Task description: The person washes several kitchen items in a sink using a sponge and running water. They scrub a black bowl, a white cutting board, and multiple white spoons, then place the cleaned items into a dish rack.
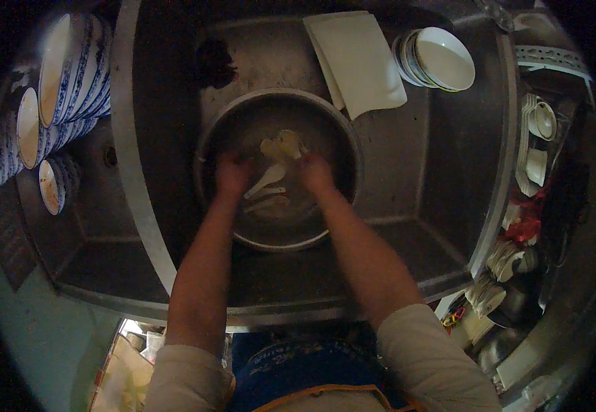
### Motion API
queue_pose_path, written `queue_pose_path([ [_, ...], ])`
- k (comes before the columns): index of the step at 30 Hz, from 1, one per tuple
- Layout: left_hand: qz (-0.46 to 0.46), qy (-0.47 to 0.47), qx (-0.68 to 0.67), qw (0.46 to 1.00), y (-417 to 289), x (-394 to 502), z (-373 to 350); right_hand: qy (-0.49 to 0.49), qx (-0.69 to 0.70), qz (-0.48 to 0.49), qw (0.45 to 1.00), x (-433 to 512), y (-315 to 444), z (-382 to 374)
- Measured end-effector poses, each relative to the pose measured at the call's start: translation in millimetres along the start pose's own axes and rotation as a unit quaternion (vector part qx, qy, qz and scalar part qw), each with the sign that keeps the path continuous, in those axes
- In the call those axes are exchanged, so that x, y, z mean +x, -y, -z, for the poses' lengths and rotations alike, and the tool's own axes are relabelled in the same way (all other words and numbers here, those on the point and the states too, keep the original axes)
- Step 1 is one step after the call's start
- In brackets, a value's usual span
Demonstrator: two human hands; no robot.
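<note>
Both hands are down inside a large round metal basin (277, 246) standing in a sink. My left hand (233, 174) is at the basin's left side, its fingers dim and blurred, so whether it holds anything is unclear. Just right of it lie white soup spoons (269, 177), apparently under water. My right hand (315, 172) is at the right, its fingertips next to or touching pale spoon-like pieces (288, 144). Its grip on them cannot be made out in the dark.
Behind the basin, folded pale cloths or sheets (357, 62) lean beside stacked white bowls (445, 59). A metal divider (128, 129) separates the left sink, where blue-patterned bowls (74, 72) are stacked. More white dishes (537, 121) and bundled spoons (504, 260) stand at the right.
</note>
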State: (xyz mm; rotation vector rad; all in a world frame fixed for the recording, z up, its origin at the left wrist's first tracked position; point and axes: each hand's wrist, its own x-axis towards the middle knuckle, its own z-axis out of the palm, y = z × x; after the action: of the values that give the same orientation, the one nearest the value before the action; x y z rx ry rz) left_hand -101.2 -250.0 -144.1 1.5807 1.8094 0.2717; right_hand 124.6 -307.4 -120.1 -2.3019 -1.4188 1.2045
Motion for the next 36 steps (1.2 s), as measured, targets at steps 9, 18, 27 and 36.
queue_pose_path([
  [9, -0.144, 0.02, 0.041, 0.989, -61, -9, -10, 0.122, -0.059, 0.137, 0.981, 20, 15, -15],
  [18, -0.176, 0.115, 0.188, 0.959, -93, 19, 0, 0.094, -0.037, 0.011, 0.995, 8, 22, 4],
  [27, -0.233, 0.056, 0.231, 0.943, -63, 28, -47, 0.075, -0.143, 0.142, 0.977, 17, -8, -30],
  [36, -0.271, 0.186, 0.32, 0.889, -97, 29, -14, 0.025, -0.248, 0.235, 0.939, 15, -11, -31],
])
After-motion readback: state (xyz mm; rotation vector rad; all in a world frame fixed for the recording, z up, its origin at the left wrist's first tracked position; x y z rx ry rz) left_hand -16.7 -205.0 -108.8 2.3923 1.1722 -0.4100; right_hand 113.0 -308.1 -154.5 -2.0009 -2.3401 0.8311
